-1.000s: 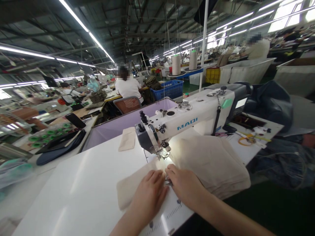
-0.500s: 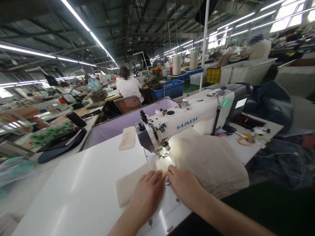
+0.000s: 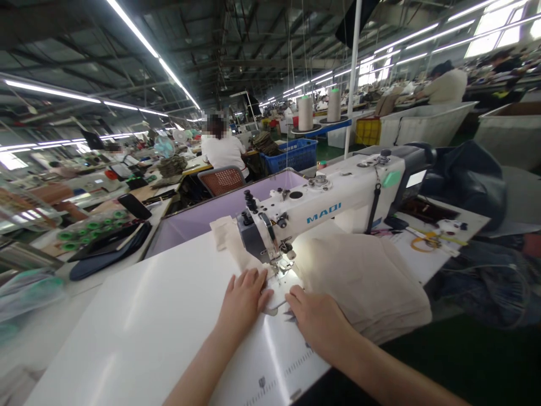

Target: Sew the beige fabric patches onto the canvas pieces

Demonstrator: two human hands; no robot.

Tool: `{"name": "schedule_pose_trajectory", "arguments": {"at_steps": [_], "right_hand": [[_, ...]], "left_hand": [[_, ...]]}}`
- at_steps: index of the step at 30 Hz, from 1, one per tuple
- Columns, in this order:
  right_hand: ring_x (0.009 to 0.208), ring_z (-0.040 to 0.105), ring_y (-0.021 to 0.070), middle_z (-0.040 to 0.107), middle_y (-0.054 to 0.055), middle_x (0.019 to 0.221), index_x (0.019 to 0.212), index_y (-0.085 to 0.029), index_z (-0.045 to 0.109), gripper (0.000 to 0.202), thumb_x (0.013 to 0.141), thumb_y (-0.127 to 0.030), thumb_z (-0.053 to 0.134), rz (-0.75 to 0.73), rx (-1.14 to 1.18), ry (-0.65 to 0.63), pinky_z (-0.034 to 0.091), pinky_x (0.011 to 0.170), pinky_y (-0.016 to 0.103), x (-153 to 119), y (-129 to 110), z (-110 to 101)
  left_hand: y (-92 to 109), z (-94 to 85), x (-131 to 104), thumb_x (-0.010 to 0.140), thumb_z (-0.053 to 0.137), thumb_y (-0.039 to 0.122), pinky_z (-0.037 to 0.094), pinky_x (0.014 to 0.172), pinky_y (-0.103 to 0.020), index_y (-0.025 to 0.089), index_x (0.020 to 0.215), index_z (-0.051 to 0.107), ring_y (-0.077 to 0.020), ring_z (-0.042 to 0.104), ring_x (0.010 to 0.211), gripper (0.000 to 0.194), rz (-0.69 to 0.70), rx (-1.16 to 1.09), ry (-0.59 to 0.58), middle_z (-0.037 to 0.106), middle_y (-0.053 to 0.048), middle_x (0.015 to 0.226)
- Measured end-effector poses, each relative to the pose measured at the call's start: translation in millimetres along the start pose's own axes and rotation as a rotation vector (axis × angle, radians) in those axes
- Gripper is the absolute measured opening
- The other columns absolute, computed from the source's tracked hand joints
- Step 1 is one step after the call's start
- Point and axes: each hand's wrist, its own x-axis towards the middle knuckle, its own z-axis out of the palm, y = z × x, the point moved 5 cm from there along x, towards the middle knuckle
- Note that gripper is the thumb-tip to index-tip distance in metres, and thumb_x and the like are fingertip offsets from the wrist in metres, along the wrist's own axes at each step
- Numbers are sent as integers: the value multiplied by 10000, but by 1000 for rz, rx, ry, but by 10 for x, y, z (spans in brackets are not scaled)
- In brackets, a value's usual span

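My left hand (image 3: 244,296) lies with its fingers spread on the front end of a beige fabric piece (image 3: 236,251), left of the needle area. That fabric runs back, rumpled, past the left side of the sewing machine (image 3: 329,208). My right hand (image 3: 319,318) is closed in front of the lit presser foot (image 3: 284,265). Small pointed metal blades, which look like thread snips (image 3: 289,313), stick out under its fingers; the rest is hidden in the hand. Beside it, under the machine arm, lies a stack of beige fabric pieces (image 3: 363,276).
Scissors with orange handles (image 3: 425,243) lie at the table's right end. A lilac bin (image 3: 190,225) stands behind the white table (image 3: 160,321). Thread cones (image 3: 305,113) rise behind the machine. A co-worker (image 3: 222,146) sits farther back, near a blue basket (image 3: 291,155).
The beige fabric has moved from in front of the needle to the back left, over where another piece lay. My left hand has shifted left and its fingers have spread. The right hand stays nearly still.
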Motion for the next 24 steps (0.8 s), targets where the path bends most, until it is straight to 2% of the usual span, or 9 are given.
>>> {"name": "schedule_pose_trajectory", "arguments": {"at_steps": [3, 11, 17, 21, 24], "right_hand": [[737, 668, 183, 665, 92, 1049, 1056, -168, 630, 176, 941, -73, 539, -16, -19, 25, 453, 533, 275, -15, -32, 30], [706, 645, 202, 669, 50, 972, 955, -177, 623, 96, 951, -87, 589, -37, -30, 212, 423, 536, 322, -65, -59, 149], [695, 637, 201, 672, 50, 970, 947, -177, 632, 104, 938, -77, 609, -37, -17, 218, 415, 531, 333, -62, -55, 135], [707, 647, 200, 677, 56, 997, 960, -176, 649, 110, 930, -76, 612, -27, -4, 160, 418, 539, 331, -51, -50, 115], [727, 658, 200, 683, 68, 1025, 983, -169, 662, 127, 930, -70, 603, -12, 3, 109, 430, 547, 320, -43, -43, 92]], "left_hand": [[-72, -31, 135, 1026, 514, 352, 334, 1156, -624, 276, 1419, 540, -318, 537, 1331, 401, 4, -3, -45, 579, -112, 1438], [-18, -48, 157, 1005, 564, 345, 382, 1134, -594, 280, 1392, 566, -311, 569, 1295, 392, -23, 61, -11, 612, -106, 1392], [-62, 13, 173, 1004, 558, 356, 381, 1127, -635, 238, 1356, 589, -335, 571, 1288, 373, 44, 33, 57, 636, -123, 1359], [-92, 43, 201, 1012, 535, 363, 464, 1108, -490, 181, 1334, 588, -297, 583, 1276, 373, 181, -75, 88, 655, -126, 1323], [-117, 30, 214, 1014, 524, 397, 511, 1051, -428, 188, 1298, 597, -275, 617, 1209, 360, 213, -122, 126, 673, -116, 1271]]}}
